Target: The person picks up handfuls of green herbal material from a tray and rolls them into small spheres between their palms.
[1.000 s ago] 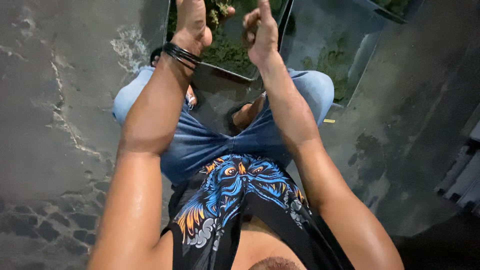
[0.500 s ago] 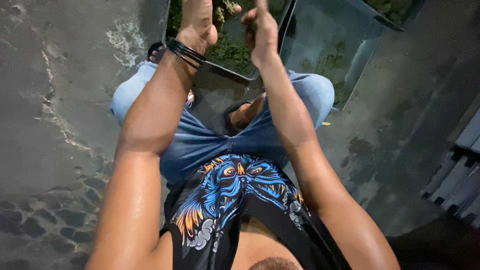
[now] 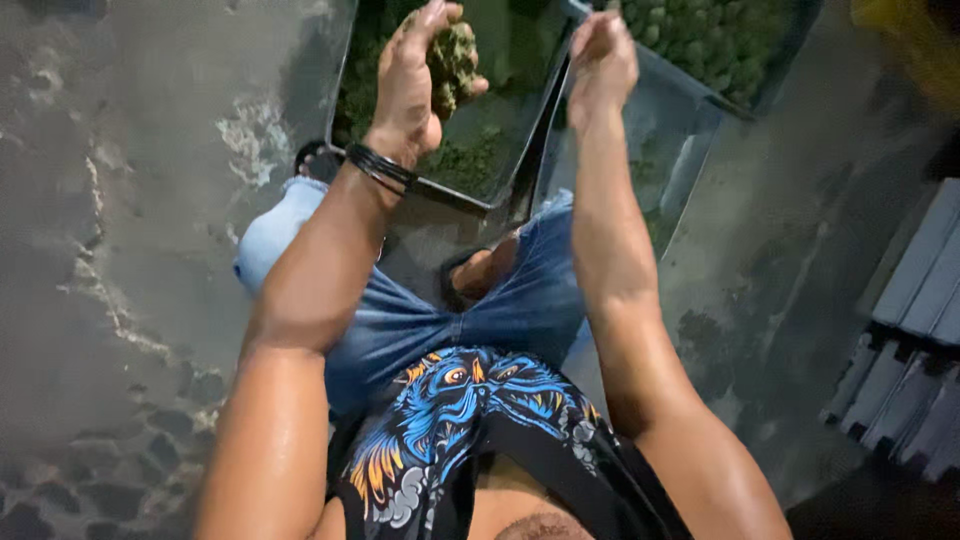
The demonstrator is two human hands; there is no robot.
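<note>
My left hand is closed around a lumpy green clump of plant material, held over a dark rectangular tray that carries loose green bits. Black bands circle that wrist. My right hand hovers above the gap between this tray and a second one, fingers pinched together; whether anything small sits between them I cannot tell. I am seated, knees in blue denim shorts under both arms.
A third container at the top right is filled with green buds. Wet, stained concrete floor spreads to the left. Grey slats of a crate or pallet lie at the right edge. A dark sandal shows between my knees.
The view has tipped upward and the hands now sit lower in frame. The green clump in my left hand shows more fully. The slatted thing at the right has come further into view.
</note>
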